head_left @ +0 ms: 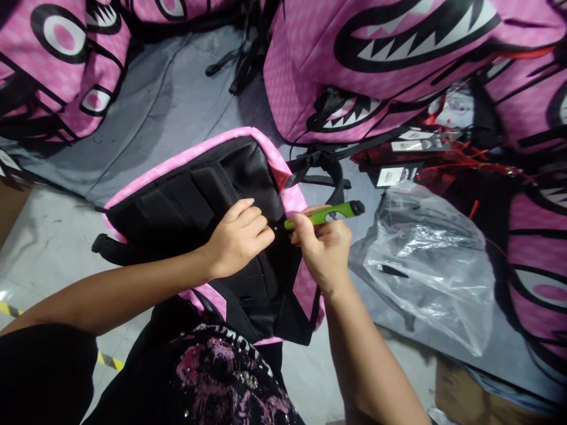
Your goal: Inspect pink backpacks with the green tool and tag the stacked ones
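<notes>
A pink checked backpack (248, 153) lies tilted before me, its black padded back panel and straps facing up. My left hand (241, 236) is closed at the middle of the panel, fingers curled together on the black fabric. What lies under its fingertips is hidden. In my right hand (323, 242) is a green pen-like tool (319, 217) with a black end pointing right and a pale label. Its narrow tip points left, close to my left fingertips. The exact kind of tool does not show.
Pink shark-mouth backpacks (301, 77) stand along the back and right of the grey-covered table (146, 100). A clear plastic bag (429, 260) lies to the right. Behind it are red-black packets with tags (394, 176). A cardboard box (460, 389) sits below, at the lower right.
</notes>
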Available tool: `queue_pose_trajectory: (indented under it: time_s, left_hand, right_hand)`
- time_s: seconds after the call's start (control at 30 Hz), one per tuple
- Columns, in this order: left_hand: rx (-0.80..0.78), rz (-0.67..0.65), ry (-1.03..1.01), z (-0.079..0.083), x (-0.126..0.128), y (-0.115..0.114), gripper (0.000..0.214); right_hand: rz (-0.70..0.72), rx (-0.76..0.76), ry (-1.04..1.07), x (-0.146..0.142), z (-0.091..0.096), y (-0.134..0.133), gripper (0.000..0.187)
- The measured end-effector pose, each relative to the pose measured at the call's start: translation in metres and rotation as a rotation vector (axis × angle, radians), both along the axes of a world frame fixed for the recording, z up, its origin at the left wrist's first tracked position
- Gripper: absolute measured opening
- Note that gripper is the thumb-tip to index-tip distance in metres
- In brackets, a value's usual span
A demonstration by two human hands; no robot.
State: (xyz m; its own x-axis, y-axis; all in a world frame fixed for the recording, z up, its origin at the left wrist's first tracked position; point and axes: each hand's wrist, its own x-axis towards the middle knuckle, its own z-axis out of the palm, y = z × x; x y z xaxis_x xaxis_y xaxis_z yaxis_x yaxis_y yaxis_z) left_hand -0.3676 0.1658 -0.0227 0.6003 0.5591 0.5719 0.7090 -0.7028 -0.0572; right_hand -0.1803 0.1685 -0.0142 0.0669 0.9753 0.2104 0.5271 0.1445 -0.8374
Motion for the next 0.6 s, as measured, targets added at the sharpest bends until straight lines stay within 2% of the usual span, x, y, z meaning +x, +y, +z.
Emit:
queue_pose_trajectory:
  time_s: [0.33, 0.47, 0.6]
  left_hand:
    - [-0.007, 0.001, 0.018, 0.0, 0.002, 0.005, 0.017]
    - [-0.004, 0.003, 0.035, -0.001, 0.003, 0.009, 0.016]
    - [-0.033, -0.001, 0.049, -0.003, 0.004, 0.011, 0.019]
  right_hand:
    - [0.07, -0.033, -0.069, 0.009, 0.001, 0.014, 0.035]
    - [0.168, -0.055, -0.115, 0.012, 0.004, 0.022, 0.043]
    - [0.229, -0.048, -0.142, 0.014, 0.006, 0.031, 0.043]
